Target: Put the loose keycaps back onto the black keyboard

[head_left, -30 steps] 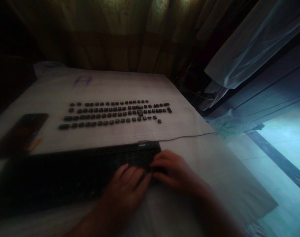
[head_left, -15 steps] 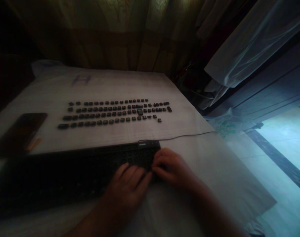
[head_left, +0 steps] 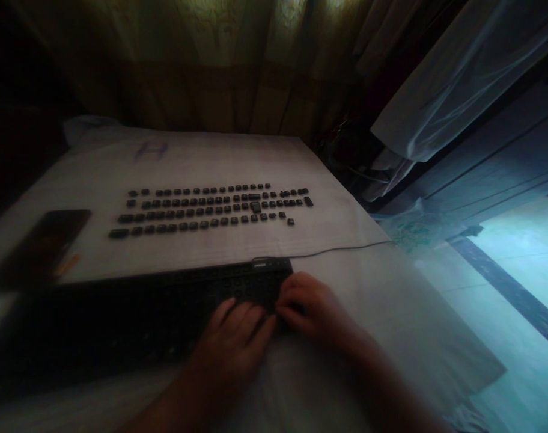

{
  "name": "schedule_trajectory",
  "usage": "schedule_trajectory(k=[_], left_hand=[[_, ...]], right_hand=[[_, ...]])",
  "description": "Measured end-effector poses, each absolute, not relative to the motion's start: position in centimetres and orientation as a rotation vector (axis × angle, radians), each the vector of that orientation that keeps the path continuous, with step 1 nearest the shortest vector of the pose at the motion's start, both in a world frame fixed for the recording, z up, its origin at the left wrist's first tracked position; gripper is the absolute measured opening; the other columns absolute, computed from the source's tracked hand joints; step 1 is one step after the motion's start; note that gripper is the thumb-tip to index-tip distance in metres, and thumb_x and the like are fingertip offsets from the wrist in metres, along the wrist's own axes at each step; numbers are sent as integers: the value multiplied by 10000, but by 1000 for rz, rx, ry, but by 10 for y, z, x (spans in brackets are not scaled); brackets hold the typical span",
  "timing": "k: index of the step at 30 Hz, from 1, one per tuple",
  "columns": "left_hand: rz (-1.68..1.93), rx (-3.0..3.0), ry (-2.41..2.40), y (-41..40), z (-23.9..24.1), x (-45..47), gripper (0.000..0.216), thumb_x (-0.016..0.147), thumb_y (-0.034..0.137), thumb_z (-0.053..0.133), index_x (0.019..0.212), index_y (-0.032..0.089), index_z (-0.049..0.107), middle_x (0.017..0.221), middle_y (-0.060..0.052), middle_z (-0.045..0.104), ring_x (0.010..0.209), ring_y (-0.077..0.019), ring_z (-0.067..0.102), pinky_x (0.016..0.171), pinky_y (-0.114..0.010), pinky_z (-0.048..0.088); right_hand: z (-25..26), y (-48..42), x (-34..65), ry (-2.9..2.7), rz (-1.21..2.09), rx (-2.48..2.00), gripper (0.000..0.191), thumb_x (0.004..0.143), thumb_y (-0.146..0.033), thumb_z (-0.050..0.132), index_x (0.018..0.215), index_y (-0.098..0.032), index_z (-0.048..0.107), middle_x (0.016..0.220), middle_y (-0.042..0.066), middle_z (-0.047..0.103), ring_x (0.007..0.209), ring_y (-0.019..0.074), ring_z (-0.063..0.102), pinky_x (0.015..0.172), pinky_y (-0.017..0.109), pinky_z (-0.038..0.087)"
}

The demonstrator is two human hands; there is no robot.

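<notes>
A black keyboard lies along the near part of the cloth-covered table. My left hand rests on its right part with fingers apart, nothing visible in them. At the keyboard's right end, my right hand has its thumb and fingertips pinched together near the left thumb tip. Whatever the pinch holds is too dark and small to make out. Beyond the keyboard, loose black keycaps are laid out in several rows.
A dark phone lies at the left, with a small orange-brown strip beside it. The keyboard's cable runs right across the white cloth. A clear plastic bag is past the table's right edge; a curtain hangs behind.
The view has shifted very slightly. Both hands stay at the keyboard's right end in almost the same pose, and the keycap rows look the same.
</notes>
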State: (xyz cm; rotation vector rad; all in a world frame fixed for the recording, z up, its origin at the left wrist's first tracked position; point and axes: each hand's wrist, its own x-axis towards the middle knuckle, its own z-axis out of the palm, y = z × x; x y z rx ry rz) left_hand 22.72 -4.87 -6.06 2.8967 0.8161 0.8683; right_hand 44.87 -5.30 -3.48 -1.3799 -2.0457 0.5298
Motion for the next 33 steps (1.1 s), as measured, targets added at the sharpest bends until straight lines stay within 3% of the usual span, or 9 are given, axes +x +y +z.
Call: schedule_trajectory(k=[12,21,33], left_hand=[[896,2900,803,-47,-62,228,301,1027,207,419,1189,193,673,1118,-63,673,1080,-211,576,1085,-417,340],[899,2904,790,-46,-62,227,282,993,179,472,1198,201,664,1121,-63,667,1073,-211,577,1083,-415,344],[942,2896,786,-46,-66,226,291,987,187,491,1226,214,654,1159,-62,662,1118,-217,566,1103,-421,325]], right_hand=[[-40,-52,451,-2025,564,-1376,96,791,-118,686,764,-201,726,834,40,671,782,166,637,706,284,507],[-40,-41,463,-1512,741,-1266,96,796,-217,687,701,-212,700,773,27,662,692,150,621,602,259,492],[-54,-26,475,-1257,699,-1560,206,737,-407,673,668,-213,667,717,31,680,711,195,625,702,328,514]])
